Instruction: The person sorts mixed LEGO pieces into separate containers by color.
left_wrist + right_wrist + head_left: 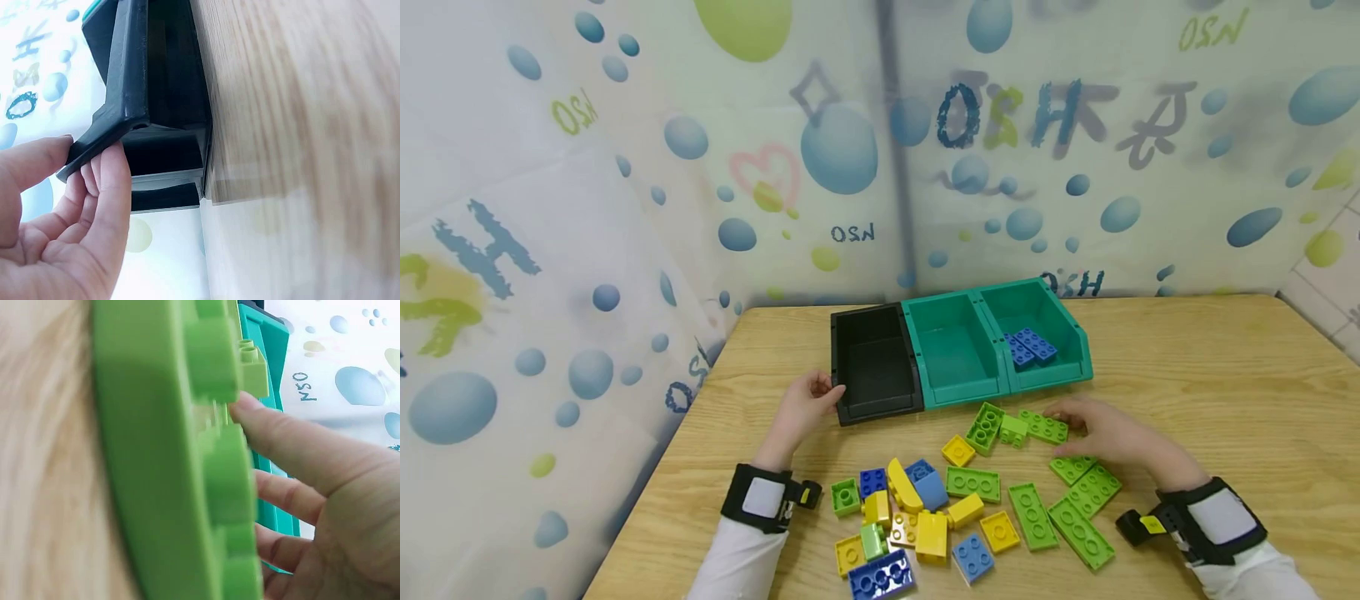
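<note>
In the head view my left hand (807, 410) is at the front left corner of a black bin (876, 367). Thumb and fingers pinch the bin's rim (103, 134), as the left wrist view shows closely. My right hand (1105, 429) reaches over the green bricks, its fingertips beside a green building brick (1045, 426) and its thumb lower, close to another green brick (1072, 468). From the right wrist the fingers (284, 490) look loosely bent and apart; a near green brick (150, 450) partly covers the thumb tip.
Two teal bins adjoin the black one: a middle bin (955, 342) and a right bin (1078, 354) holding blue bricks (1033, 344). Yellow bricks (932, 536), blue bricks (882, 575) and more green bricks (1081, 533) lie loose in front. A patterned curtain (850, 267) hangs behind the table (1210, 375).
</note>
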`<state>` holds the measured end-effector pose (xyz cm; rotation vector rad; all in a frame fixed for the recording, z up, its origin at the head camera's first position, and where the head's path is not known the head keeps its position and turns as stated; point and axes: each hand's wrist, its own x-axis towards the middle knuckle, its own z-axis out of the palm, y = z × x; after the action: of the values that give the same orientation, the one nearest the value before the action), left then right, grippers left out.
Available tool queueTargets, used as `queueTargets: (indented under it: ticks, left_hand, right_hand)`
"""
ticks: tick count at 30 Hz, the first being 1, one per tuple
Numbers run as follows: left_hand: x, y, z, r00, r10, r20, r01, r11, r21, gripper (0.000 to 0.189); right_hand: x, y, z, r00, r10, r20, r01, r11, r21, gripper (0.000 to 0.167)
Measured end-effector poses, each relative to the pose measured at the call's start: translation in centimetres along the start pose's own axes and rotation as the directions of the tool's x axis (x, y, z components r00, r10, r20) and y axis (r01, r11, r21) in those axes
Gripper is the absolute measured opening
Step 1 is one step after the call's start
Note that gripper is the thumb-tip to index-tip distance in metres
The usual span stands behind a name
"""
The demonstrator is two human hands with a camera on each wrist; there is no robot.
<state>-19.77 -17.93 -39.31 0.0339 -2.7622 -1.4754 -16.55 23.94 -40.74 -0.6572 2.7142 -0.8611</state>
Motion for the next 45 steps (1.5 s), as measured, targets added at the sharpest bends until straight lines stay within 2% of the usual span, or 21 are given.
queueTargets:
  ticks: [9,22,27,33,45]
  left_hand:
    - [-0.1,0.0,0.0,1.000,-0.010,0.000,0.010,1.000,-0.017,0.016]
    - [-0.1,0.1,0.1,1.000,-0.011,0.005,0.011,1.000,-0.021,0.016]
    - [-0.1,0.1,0.1,1.000,-0.015,0.000,0.015,1.000,-0.012,0.016]
    - [-0.1,0.0,0.1,1.000,-0.019,0.005,0.019,1.000,-0.016,0.016]
    - [0.0,0.0,0.0,1.000,-0.012,0.008,0.012,1.000,-0.015,0.016]
  right_hand:
    - [0.7,0.4,0.8,0.998,0.005,-0.059,-0.006,1.000,-0.016,0.040]
    - [0.3,0.0,0.8,0.996,0.004,-0.087,-0.002,1.000,0.028,0.034]
    - [0.4,0.2,0.7,0.996,0.010,-0.093,-0.008,1.000,0.027,0.033]
    - [0.3,0.3,0.6,0.995,-0.028,-0.098,0.030,0.999,0.016,0.036]
    - [0.0,0.9,-0.4,0.989,0.016,-0.150,-0.015,1.000,0.008,0.038]
